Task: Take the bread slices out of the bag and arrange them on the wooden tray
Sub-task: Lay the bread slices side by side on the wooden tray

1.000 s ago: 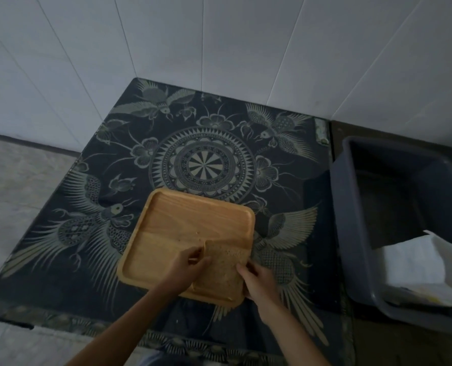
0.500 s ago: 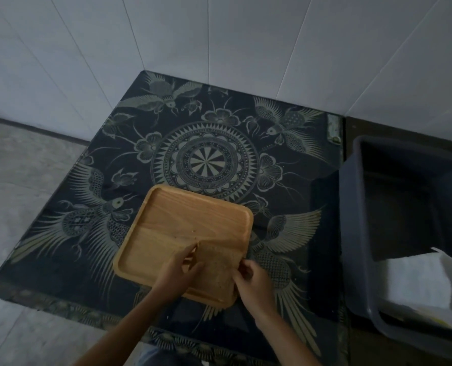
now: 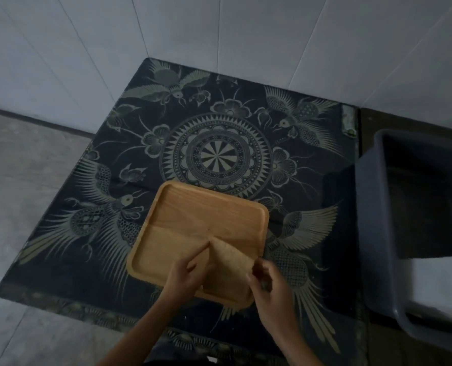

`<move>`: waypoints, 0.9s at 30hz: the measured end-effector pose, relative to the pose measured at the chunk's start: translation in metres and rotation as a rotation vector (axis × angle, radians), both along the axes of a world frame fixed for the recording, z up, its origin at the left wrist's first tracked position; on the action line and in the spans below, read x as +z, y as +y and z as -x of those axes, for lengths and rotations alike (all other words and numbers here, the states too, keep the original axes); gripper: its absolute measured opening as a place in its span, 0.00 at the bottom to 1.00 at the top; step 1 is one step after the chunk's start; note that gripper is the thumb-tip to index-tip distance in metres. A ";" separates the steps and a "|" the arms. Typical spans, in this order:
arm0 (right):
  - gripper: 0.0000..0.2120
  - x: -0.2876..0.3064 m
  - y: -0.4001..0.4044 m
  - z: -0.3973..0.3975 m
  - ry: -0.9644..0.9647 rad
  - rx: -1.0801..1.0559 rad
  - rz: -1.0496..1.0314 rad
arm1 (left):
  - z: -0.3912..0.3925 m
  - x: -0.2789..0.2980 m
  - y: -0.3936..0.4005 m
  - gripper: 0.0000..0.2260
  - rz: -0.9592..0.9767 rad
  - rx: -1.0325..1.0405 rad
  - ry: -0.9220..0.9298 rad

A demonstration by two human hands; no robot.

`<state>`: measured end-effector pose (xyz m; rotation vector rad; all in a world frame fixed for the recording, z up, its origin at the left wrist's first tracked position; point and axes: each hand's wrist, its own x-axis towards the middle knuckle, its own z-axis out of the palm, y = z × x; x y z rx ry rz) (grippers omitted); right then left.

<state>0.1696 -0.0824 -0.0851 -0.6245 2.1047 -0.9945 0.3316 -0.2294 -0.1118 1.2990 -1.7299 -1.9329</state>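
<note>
A square wooden tray [image 3: 193, 220] lies on a dark patterned cloth. At its near right corner sit brown bread slices [image 3: 230, 270]. My left hand [image 3: 185, 276] pinches one slice and lifts its left edge, tilting it up off the slice beneath. My right hand [image 3: 265, 280] holds the right edge of the bread at the tray's corner. The rest of the tray is bare wood. A white bag [image 3: 441, 281] lies in the grey bin to the right.
The dark cloth [image 3: 219, 154] with bird and mandala print covers a low table in a tiled wall corner. A grey plastic bin [image 3: 372, 233] stands close to the right of the tray. Grey floor lies to the left.
The bread lay flat under both hands; now my left hand has raised one slice's left edge so it stands tilted. The camera has shifted slightly.
</note>
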 end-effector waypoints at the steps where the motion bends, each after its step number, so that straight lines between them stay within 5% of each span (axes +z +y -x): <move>1: 0.08 0.003 -0.001 -0.004 -0.009 -0.023 0.006 | -0.002 0.000 -0.006 0.23 0.002 -0.004 0.025; 10: 0.06 0.020 -0.041 -0.055 -0.191 -0.343 0.092 | -0.030 0.020 -0.070 0.21 0.012 -0.119 0.141; 27: 0.12 -0.013 -0.145 -0.114 -0.110 -0.277 -0.056 | -0.101 -0.005 -0.150 0.18 0.112 -0.120 -0.199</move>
